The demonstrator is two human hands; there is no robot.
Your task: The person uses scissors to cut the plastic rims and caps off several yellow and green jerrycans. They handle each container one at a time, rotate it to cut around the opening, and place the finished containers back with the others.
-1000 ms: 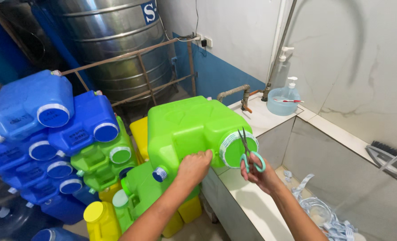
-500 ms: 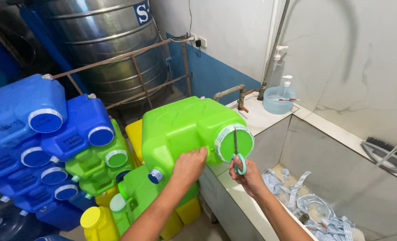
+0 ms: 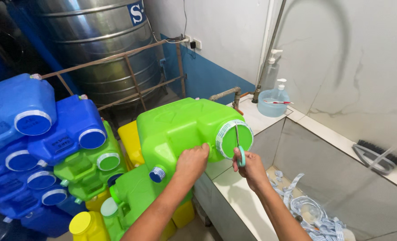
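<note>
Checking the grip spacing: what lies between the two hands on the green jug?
Head view: only the green plastic jug, its neck, separates left hand from right hand with scissors.

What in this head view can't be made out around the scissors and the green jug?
- Scissor blade tips: too thin to tell whether they are under the seal band.
- Right hand grip: fingers hide the handles.
- Big bright-green plastic jug: underside hidden by left hand.
- Basin scraps: cut off by bottom edge.

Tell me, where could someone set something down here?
The white ledge between the green container and the basin is bare. The basin floor is littered with plastic strips; the stacked containers on the left leave no room.
</note>
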